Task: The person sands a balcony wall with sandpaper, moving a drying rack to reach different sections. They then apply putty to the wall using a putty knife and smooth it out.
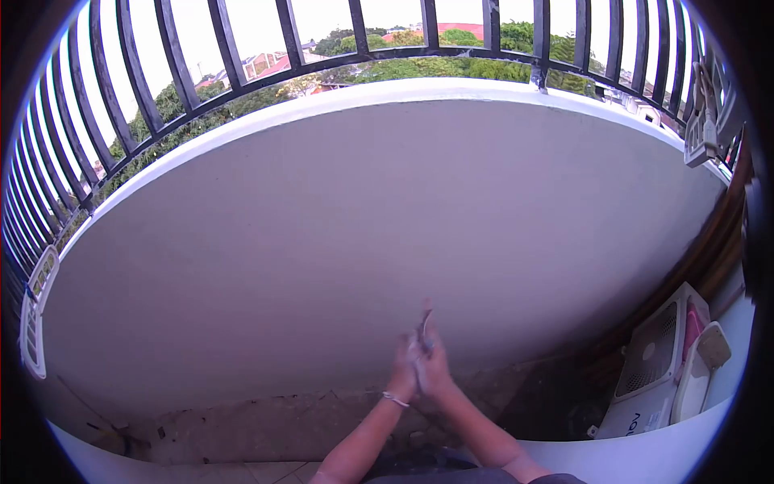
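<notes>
My left hand and my right hand are pressed together in front of the wall, low in the head view. Between the palms and fingers shows a small greyish-white patch, blurred, and I cannot make out what it is. A thin darker streak runs up along the fingers of my right hand. The fingers are closed against each other and smeared by motion. A pale bracelet circles my left wrist.
Black metal railings top the white ledge. On the right stands a white boxy unit with a grille, beside brown pipes. White plastic racks hang at left and right. Dirty floor lies below.
</notes>
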A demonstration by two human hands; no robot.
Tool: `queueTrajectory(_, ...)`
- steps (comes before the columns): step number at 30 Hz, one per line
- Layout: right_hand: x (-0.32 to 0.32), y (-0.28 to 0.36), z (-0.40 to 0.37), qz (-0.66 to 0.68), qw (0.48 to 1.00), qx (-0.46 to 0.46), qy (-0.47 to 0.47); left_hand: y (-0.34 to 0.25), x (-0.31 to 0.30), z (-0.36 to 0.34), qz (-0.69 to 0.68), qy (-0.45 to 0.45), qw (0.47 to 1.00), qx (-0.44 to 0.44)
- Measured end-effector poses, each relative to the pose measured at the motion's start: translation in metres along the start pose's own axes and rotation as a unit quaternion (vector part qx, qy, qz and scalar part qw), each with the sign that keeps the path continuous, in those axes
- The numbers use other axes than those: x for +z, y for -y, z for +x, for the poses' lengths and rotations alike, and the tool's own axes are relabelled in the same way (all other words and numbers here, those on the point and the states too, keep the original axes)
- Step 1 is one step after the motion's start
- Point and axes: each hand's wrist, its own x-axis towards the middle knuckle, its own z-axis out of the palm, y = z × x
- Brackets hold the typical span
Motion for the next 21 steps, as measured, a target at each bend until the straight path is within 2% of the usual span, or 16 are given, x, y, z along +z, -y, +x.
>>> queueTrajectory(1,-0.009,0.006,0.008,-0.013,1.000,-0.014,-0.009,-0.008,0.009,0.001,-0.093,0.040,0.991,-0.087)
queueTrajectory(2,-0.020,0.012,0.015,-0.027,0.999,-0.029,-0.018,-0.014,0.010,0.005,-0.047,0.078,0.991,-0.099)
queueTrajectory(4,-0.042,0.024,0.029,-0.053,0.996,-0.058,-0.036,-0.080,-0.006,0.034,0.047,0.154,0.979,-0.121)
queueTrajectory(6,-0.056,0.039,0.055,-0.137,0.979,-0.124,-0.091,-0.111,-0.028,0.069,0.094,0.176,0.978,-0.060)
queueTrajectory(7,-0.063,0.050,0.073,-0.209,0.953,-0.172,-0.135,-0.105,-0.034,0.085,0.250,0.077,0.964,0.042)
queueTrajectory(8,-0.069,0.061,0.092,-0.279,0.918,-0.217,-0.179,-0.100,-0.042,0.102,0.394,-0.026,0.908,0.142)
queueTrajectory(9,-0.074,0.071,0.113,-0.346,0.874,-0.259,-0.221,-0.122,-0.063,0.132,0.343,-0.068,0.912,0.213)
queueTrajectory(10,-0.080,0.079,0.139,-0.383,0.842,-0.270,-0.268,-0.156,-0.082,0.157,0.345,-0.109,0.895,0.262)
queueTrajectory(12,-0.083,0.092,0.196,-0.445,0.785,-0.264,-0.342,-0.209,-0.117,0.207,0.427,-0.200,0.796,0.381)
queueTrajectory(14,-0.071,0.108,0.244,-0.496,0.737,-0.233,-0.395,-0.236,-0.148,0.258,0.488,-0.222,0.724,0.434)
queueTrajectory(17,-0.020,0.114,0.289,-0.515,0.675,-0.249,-0.466,-0.242,-0.168,0.290,0.552,-0.222,0.676,0.434)
queueTrajectory(19,0.033,0.117,0.291,-0.530,0.708,-0.260,-0.387,-0.238,-0.171,0.294,0.533,-0.230,0.688,0.436)
queueTrajectory(20,0.061,0.106,0.290,-0.556,0.710,-0.297,-0.316,-0.235,-0.171,0.295,0.523,-0.228,0.697,0.435)
queueTrajectory(21,0.080,0.092,0.284,-0.579,0.706,-0.327,-0.242,-0.235,-0.173,0.296,0.526,-0.235,0.683,0.449)
